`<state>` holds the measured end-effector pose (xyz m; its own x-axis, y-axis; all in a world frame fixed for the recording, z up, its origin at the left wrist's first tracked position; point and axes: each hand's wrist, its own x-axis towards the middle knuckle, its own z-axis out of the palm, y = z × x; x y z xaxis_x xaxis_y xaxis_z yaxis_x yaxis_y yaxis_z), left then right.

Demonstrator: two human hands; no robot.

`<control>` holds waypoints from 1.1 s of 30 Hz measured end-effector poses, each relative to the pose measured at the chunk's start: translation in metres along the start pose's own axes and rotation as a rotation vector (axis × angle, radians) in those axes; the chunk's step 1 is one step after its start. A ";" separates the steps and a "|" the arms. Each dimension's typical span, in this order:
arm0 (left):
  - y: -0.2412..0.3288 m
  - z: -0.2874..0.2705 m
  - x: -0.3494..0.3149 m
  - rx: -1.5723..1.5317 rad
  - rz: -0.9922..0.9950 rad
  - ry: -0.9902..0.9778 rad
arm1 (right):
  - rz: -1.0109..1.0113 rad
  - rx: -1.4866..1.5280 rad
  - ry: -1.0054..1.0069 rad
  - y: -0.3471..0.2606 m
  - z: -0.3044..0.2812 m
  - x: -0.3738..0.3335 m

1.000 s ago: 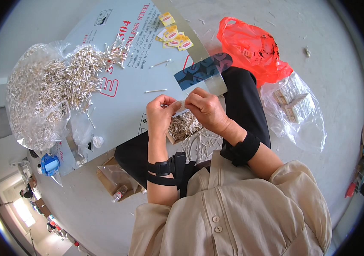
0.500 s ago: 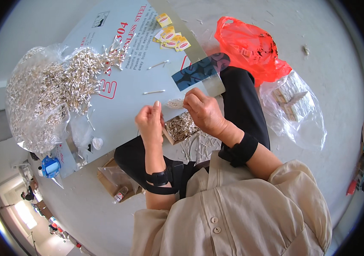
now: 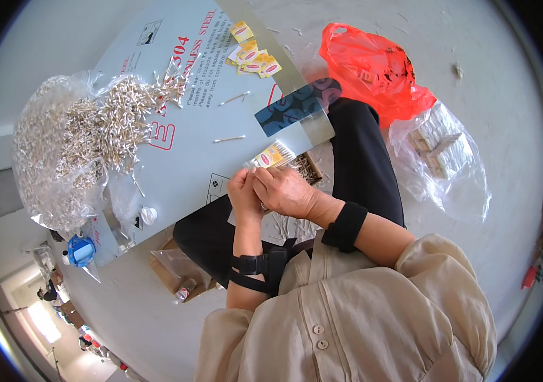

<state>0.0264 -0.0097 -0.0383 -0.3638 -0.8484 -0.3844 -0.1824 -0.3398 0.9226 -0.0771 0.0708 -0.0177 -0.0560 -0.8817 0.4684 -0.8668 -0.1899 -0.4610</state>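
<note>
My left hand (image 3: 244,196) and my right hand (image 3: 285,191) meet over the near edge of the table, fingers closed on one end of a small clear packet of cotton swabs (image 3: 278,155). A yellow and white card shows through its film, and the swab tips point away to the right. Below the packet, an open box of loose cotton swabs (image 3: 310,168) is partly hidden by my right hand. Two single swabs lie on the tabletop, the nearer swab (image 3: 229,138) just beyond the packet. Farther off lie several yellow and white cards (image 3: 255,62).
At the left, a large clear bag (image 3: 42,159) spills a heap of swabs (image 3: 118,118) onto the film-covered table (image 3: 188,146). A red plastic bag (image 3: 364,70) and a clear bag of white bundles (image 3: 440,156) lie on the floor at right. A cardboard box (image 3: 172,270) stands below left.
My hands have come together, the right moving left and down to meet the left. The packet now shows its yellow card and points up to the right.
</note>
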 end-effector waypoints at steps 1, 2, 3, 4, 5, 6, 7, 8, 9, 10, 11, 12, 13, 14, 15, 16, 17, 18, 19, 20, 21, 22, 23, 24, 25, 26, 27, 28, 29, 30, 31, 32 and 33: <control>-0.002 0.000 0.000 -0.095 -0.037 -0.004 | 0.038 0.047 -0.007 0.001 0.003 0.000; -0.003 -0.002 -0.001 -0.091 -0.035 -0.004 | 0.040 0.049 -0.003 0.000 0.001 0.000; -0.004 -0.004 -0.001 -0.225 -0.007 -0.016 | 0.169 0.173 0.134 -0.001 -0.003 -0.001; -0.004 -0.007 -0.001 -0.360 0.022 -0.029 | 0.298 0.296 0.271 -0.001 -0.008 -0.002; -0.001 -0.009 -0.003 -0.357 0.022 -0.030 | 0.299 0.298 0.274 0.001 -0.018 -0.001; 0.005 -0.013 -0.003 -0.499 0.005 -0.136 | 0.608 0.489 0.305 0.007 -0.030 0.001; 0.009 -0.015 -0.002 -0.641 -0.013 -0.243 | 0.917 0.680 0.331 0.014 -0.037 0.000; 0.011 -0.018 0.001 -0.686 0.017 -0.316 | 0.941 0.776 0.271 0.021 -0.039 -0.001; 0.010 -0.017 0.002 -0.681 0.020 -0.321 | 0.939 0.778 0.279 0.020 -0.037 0.000; 0.008 -0.015 0.002 -0.719 0.059 -0.369 | 0.819 0.905 0.276 0.018 -0.034 0.000; 0.006 -0.014 0.002 -0.758 0.095 -0.411 | 0.697 1.029 0.265 0.012 -0.036 0.004; 0.004 -0.014 0.004 -0.736 0.069 -0.421 | 0.650 1.102 0.203 0.007 -0.040 0.006; 0.001 -0.013 0.003 -0.733 0.068 -0.420 | 0.651 1.105 0.204 0.002 -0.043 0.011; 0.006 -0.004 -0.001 -0.677 0.038 -0.362 | 0.588 1.168 0.223 -0.002 -0.045 0.015; 0.009 0.003 -0.003 -0.621 0.008 -0.304 | 0.523 1.230 0.242 -0.005 -0.046 0.018; 0.003 0.001 0.002 -0.616 0.042 -0.394 | 0.462 1.211 0.284 -0.007 -0.044 0.018; 0.009 0.007 -0.001 -0.613 0.038 -0.397 | 0.466 1.211 0.289 -0.007 -0.045 0.017; 0.015 0.013 -0.005 -0.661 0.024 -0.386 | 0.456 1.123 0.287 -0.008 -0.046 0.016; 0.020 0.018 -0.008 -0.708 0.010 -0.375 | 0.447 1.036 0.284 -0.008 -0.047 0.016; -0.020 -0.012 0.013 -0.705 -0.068 -0.263 | 0.337 0.980 0.320 -0.017 -0.045 0.026; -0.021 -0.010 0.016 -0.706 -0.077 -0.267 | 0.347 0.975 0.321 -0.014 -0.043 0.024; -0.014 -0.007 0.015 -0.859 -0.226 -0.269 | 0.323 0.922 0.333 -0.012 -0.042 0.023; -0.005 -0.001 0.012 -1.010 -0.380 -0.272 | 0.301 0.864 0.346 -0.010 -0.043 0.021; 0.008 0.008 0.005 -1.007 -0.386 -0.277 | 0.307 0.860 0.351 -0.009 -0.043 0.019; 0.025 0.020 -0.006 -1.015 -0.338 -0.297 | 0.313 0.828 0.359 -0.007 -0.044 0.018; 0.035 0.024 -0.013 -1.025 -0.282 -0.312 | 0.311 0.799 0.362 -0.008 -0.044 0.018; 0.036 0.023 -0.013 -1.024 -0.279 -0.312 | 0.308 0.801 0.362 -0.009 -0.044 0.019; 0.037 0.022 -0.014 -0.981 -0.255 -0.309 | 0.315 0.805 0.358 -0.010 -0.044 0.019; 0.037 0.022 -0.014 -0.938 -0.232 -0.307 | 0.323 0.807 0.354 -0.011 -0.044 0.019; 0.038 0.022 -0.014 -0.895 -0.210 -0.305 | 0.322 0.807 0.355 -0.011 -0.044 0.019; 0.038 0.021 -0.015 -0.852 -0.189 -0.303 | 0.317 0.801 0.358 -0.011 -0.044 0.019; 0.038 0.021 -0.015 -0.809 -0.167 -0.300 | 0.312 0.797 0.361 -0.011 -0.043 0.019; 0.037 0.020 -0.015 -0.766 -0.145 -0.296 | 0.312 0.798 0.361 -0.011 -0.043 0.019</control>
<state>0.0066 -0.0016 0.0014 -0.6293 -0.6694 -0.3949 0.3871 -0.7105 0.5877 -0.0900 0.0745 0.0290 -0.4960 -0.7804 0.3806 -0.1968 -0.3259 -0.9247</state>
